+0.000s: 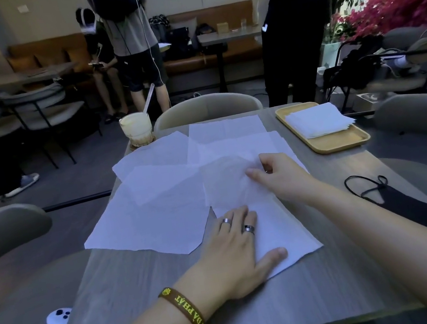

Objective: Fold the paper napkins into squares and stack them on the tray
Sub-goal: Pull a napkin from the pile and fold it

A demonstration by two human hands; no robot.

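Napkin [275,225] lengthwise, near to far

Bare tabletop [330,167] between spread napkins [159,217] and tray [345,142] (black mask [415,212] at right edge, drink glass [136,129] far left)

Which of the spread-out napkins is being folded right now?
The nearest napkin: the left hand presses it flat while the right hand pinches its lifted far part. The other napkins lie untouched.

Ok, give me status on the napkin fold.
Left hand flat, pressing the white paper napkin. Right hand pinching its lifted flap, mid-fold. Yellow wooden tray holds a folded stack. Black face mask off right, not blocking.
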